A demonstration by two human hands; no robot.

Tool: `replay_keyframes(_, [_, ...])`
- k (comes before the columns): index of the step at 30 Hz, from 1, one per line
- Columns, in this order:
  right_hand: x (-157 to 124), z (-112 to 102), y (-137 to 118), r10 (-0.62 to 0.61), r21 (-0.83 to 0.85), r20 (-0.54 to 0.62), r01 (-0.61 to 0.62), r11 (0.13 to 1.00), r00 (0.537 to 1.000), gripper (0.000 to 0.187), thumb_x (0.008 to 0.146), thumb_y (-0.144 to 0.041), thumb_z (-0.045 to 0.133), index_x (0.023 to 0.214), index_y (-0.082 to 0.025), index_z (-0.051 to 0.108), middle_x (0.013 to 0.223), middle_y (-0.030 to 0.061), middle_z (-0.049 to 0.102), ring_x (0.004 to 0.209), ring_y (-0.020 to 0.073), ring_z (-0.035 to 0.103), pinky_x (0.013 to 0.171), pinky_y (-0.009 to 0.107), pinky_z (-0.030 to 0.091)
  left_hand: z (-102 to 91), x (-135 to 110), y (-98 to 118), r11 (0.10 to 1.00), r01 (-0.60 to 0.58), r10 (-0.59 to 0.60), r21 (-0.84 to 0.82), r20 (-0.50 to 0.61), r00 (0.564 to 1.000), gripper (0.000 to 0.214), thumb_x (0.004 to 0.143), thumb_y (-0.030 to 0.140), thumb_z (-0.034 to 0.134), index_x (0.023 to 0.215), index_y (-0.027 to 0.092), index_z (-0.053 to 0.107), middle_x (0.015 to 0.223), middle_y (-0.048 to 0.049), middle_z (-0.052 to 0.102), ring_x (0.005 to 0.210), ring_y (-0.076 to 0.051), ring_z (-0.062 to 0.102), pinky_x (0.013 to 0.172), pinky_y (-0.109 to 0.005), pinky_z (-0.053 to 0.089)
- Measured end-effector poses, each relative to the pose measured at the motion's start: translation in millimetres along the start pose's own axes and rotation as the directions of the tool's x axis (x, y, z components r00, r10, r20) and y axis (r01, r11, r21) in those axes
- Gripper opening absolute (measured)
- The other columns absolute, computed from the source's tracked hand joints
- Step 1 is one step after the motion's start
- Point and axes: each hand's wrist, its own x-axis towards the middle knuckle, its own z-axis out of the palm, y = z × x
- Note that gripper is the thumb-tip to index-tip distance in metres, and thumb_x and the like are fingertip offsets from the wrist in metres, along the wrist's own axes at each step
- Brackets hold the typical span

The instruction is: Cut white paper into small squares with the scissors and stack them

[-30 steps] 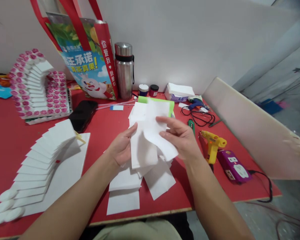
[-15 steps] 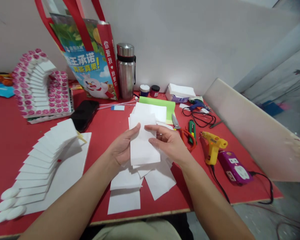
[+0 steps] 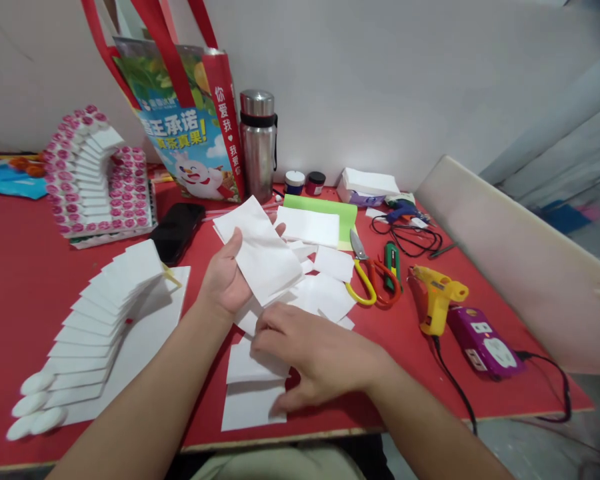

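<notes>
My left hand [image 3: 225,277] holds a small stack of white paper pieces [image 3: 260,250] above the red table [image 3: 15,287], fingers closed round the stack's lower edge. My right hand [image 3: 310,360] is low near the table's front edge, palm down, its fingers pressing on loose white paper pieces [image 3: 253,393] that lie there. More white pieces [image 3: 325,293] are scattered just beyond that hand.
A fanned row of white cards [image 3: 95,320] lies at left, a pink-dotted stack [image 3: 95,180] behind it. A phone [image 3: 177,230], bag [image 3: 190,133], steel flask [image 3: 257,143], green sheet [image 3: 347,213], scissors [image 3: 367,280], utility knife [image 3: 391,263], yellow glue gun [image 3: 437,300] and purple power strip [image 3: 483,340] stand around.
My right hand let go of the held stack and dropped down onto the loose sheets near the front edge. My left hand swung the stack up and to the left.
</notes>
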Motion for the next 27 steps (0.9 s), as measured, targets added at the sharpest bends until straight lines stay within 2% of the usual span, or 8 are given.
replay_keyframes(2, [1.3, 3.3, 0.7, 0.009, 0.016, -0.038, -0.008, 1.0, 0.999, 0.011, 0.084, -0.018, 0.069, 0.094, -0.016, 0.066, 0.106, 0.0107, 0.066, 0.098, 0.0233, 0.059, 0.087, 0.036, 0.051, 0.7, -0.8, 0.4, 1.0, 0.009, -0.009, -0.001, 0.009, 1.0, 0.054, 0.107, 0.045, 0.036, 0.153, 0.019, 0.047, 0.13, -0.0115, 0.073, 0.115, -0.028, 0.071, 0.111, -0.051, 0.048])
replay_keyframes(5, [-6.1, -5.0, 2.4, 0.173, 0.344, -0.259, -0.076, 0.936, 0.95, 0.011, 0.087, -0.012, 0.063, 0.095, -0.019, 0.066, 0.097, 0.0057, 0.069, 0.09, 0.0186, 0.064, 0.083, 0.032, 0.053, 4.2, -3.5, -1.0, 0.995, 0.086, -0.087, 0.042, 0.021, 0.996, 0.053, 0.106, 0.042, 0.038, 0.15, 0.015, 0.051, 0.126, -0.0152, 0.074, 0.115, -0.031, 0.071, 0.107, -0.052, 0.051])
replay_keyframes(8, [-18.1, -20.1, 7.5, 0.451, 0.678, -0.415, -0.063, 0.733, 0.79, 0.012, 0.087, -0.023, 0.072, 0.098, -0.022, 0.065, 0.086, 0.0, 0.068, 0.073, 0.014, 0.065, 0.067, 0.026, 0.054, 7.7, -7.7, -8.3, 0.954, 0.242, -0.245, 0.177, -0.005, 0.969, 0.049, 0.105, 0.037, 0.042, 0.139, 0.007, 0.061, 0.113, -0.0175, 0.077, 0.104, -0.033, 0.075, 0.097, -0.048, 0.057])
replay_keyframes(11, [-24.6, -31.3, 17.1, 0.612, 0.76, -0.471, -0.06, 0.647, 0.636, 0.017, 0.084, -0.029, 0.078, 0.095, -0.022, 0.066, 0.077, -0.0032, 0.064, 0.059, 0.0102, 0.059, 0.055, 0.023, 0.05, 8.3, -10.5, -21.8, 0.874, 0.358, -0.373, 0.328, -0.018, 0.928, 0.04, 0.102, 0.03, 0.049, 0.131, 0.007, 0.067, 0.098, -0.0148, 0.08, 0.086, -0.031, 0.078, 0.081, -0.041, 0.061])
replay_keyframes(13, [-24.7, -35.2, 22.9, 0.661, 0.762, -0.438, -0.138, 0.632, 0.609, 0.018, 0.085, -0.032, 0.077, 0.094, -0.021, 0.067, 0.069, -0.0048, 0.06, 0.05, 0.0086, 0.052, 0.046, 0.021, 0.044, 6.2, -10.2, -30.8, 0.847, 0.378, -0.415, 0.373, 0.02, 0.91, 0.037, 0.098, 0.025, 0.055, 0.128, 0.009, 0.069, 0.096, -0.0155, 0.08, 0.082, -0.029, 0.078, 0.078, -0.039, 0.061])
replay_keyframes(17, [-19.7, -35.4, 26.8, 0.699, 0.72, -0.376, -0.283, 0.633, 0.608, 0.019, 0.087, -0.036, 0.073, 0.093, -0.019, 0.067, 0.064, -0.0058, 0.057, 0.047, 0.0076, 0.047, 0.042, 0.02, 0.036, -1.7, -6.0, -40.2, 0.871, 0.35, -0.395, 0.345, 0.069, 0.916, 0.035, 0.095, 0.024, 0.061, 0.126, 0.009, 0.07, 0.103, -0.0167, 0.079, 0.089, -0.027, 0.077, 0.082, -0.035, 0.061])
replay_keyframes(23, [-13.8, -28.9, 25.8, 0.722, 0.662, -0.493, -0.329, 0.674, 0.486, 0.02, 0.089, -0.038, 0.069, 0.092, -0.019, 0.065, 0.06, -0.0074, 0.051, 0.047, 0.0075, 0.041, 0.043, 0.021, 0.032, -4.0, -3.2, -41.3, 0.906, 0.356, -0.388, 0.23, 0.111, 0.915, 0.055, 0.102, 0.055, 0.046, 0.125, 0.012, 0.07, 0.117, -0.0165, 0.077, 0.094, -0.025, 0.077, 0.085, -0.037, 0.061])
replay_keyframes(27, [-11.9, -27.9, 26.8, 0.735, 0.658, -0.503, -0.349, 0.667, 0.454, 0.022, 0.089, -0.04, 0.067, 0.096, -0.019, 0.066, 0.057, -0.0081, 0.049, 0.045, 0.0084, 0.04, 0.042, 0.022, 0.031, -1.3, -5.6, -42.9, 0.915, 0.355, -0.387, 0.192, 0.167, 0.907, 0.064, 0.098, 0.065, 0.045, 0.126, 0.013, 0.07, 0.122, -0.0173, 0.075, 0.1, -0.027, 0.076, 0.089, -0.039, 0.061])
